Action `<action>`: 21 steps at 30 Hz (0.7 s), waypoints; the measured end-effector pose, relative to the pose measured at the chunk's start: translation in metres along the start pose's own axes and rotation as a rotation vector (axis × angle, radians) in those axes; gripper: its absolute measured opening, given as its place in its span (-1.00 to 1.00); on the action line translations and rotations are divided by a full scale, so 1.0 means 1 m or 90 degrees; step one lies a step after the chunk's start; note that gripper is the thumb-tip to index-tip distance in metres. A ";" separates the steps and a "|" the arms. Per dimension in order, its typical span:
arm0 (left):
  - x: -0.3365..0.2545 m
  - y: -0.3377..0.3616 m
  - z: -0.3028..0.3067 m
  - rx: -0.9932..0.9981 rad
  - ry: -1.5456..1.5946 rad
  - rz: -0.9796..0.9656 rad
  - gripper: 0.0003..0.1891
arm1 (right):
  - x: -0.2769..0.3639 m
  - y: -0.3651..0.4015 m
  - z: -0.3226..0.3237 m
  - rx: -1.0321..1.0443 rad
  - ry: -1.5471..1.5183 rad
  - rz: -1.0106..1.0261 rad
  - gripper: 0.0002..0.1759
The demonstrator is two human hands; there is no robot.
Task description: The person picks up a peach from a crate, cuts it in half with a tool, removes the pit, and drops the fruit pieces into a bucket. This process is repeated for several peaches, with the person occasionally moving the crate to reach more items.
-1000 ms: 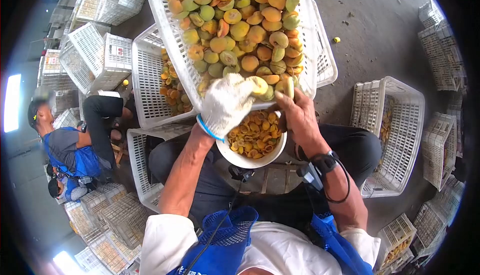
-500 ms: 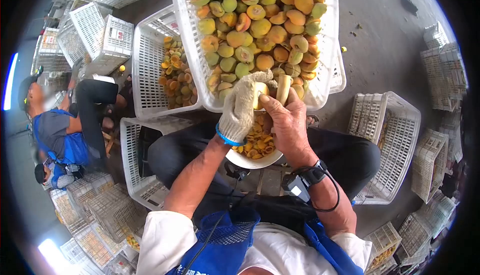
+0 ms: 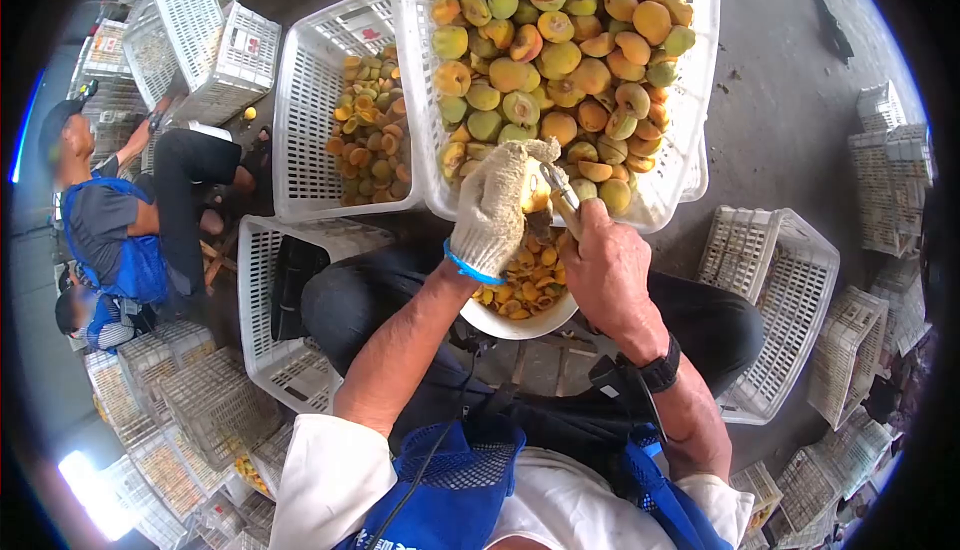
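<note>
My left hand [image 3: 492,200], in a knitted glove with a blue cuff, is closed around a pale yellow fruit half [image 3: 536,190]. It looks like a peach or apricot; the fingers cover part of it. In my bare right hand [image 3: 610,265] is a small hand tool [image 3: 566,198] with a metal end, closed in the fingers and held against or right beside the fruit. Its exact kind is hard to make out. Below both hands stands a white bowl [image 3: 500,326] containing orange-yellow fruit pieces [image 3: 528,280]. Just beyond them, a white crate [image 3: 432,155] is full of halved fruit [image 3: 560,60].
Another white crate [image 3: 305,120] at left holds smaller orange pieces. Crates stand by both knees, one at the left [image 3: 262,320] and one at the right [image 3: 795,290]. A seated co-worker [image 3: 120,210] is at far left. Stacked crates [image 3: 885,180] line the right side.
My right hand has turned over; the tool's pale handle pointed up before, and now its metal end is at the fruit. The view has shifted, so the crates appear farther right.
</note>
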State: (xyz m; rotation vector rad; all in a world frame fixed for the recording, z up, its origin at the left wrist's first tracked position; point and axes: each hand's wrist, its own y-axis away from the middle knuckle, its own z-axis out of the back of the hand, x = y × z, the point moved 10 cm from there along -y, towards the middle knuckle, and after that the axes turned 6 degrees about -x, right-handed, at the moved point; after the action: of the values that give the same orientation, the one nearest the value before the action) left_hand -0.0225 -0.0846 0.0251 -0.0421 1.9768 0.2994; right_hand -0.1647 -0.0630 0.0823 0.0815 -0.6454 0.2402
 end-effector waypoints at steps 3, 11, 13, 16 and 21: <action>-0.014 0.005 -0.008 0.006 -0.059 -0.051 -0.59 | 0.002 0.000 -0.002 0.028 0.040 -0.015 -0.77; -0.025 -0.001 -0.018 0.138 -0.223 0.003 -0.58 | 0.009 0.004 0.007 0.100 0.120 0.120 -0.86; -0.037 -0.002 -0.017 0.196 -0.465 -0.286 -0.58 | 0.006 0.007 0.012 0.093 0.114 0.150 -0.86; -0.034 0.006 -0.038 0.305 -0.471 -0.262 -0.57 | 0.002 0.011 0.010 0.090 0.120 0.166 -0.88; 0.000 0.003 -0.021 0.201 -0.387 -0.073 -0.46 | -0.011 0.019 -0.003 0.087 0.133 0.080 -0.81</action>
State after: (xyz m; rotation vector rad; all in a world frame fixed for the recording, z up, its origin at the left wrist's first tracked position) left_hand -0.0420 -0.0861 0.0342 0.1254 1.3893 -0.0766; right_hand -0.1762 -0.0463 0.0731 0.1453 -0.4262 0.4088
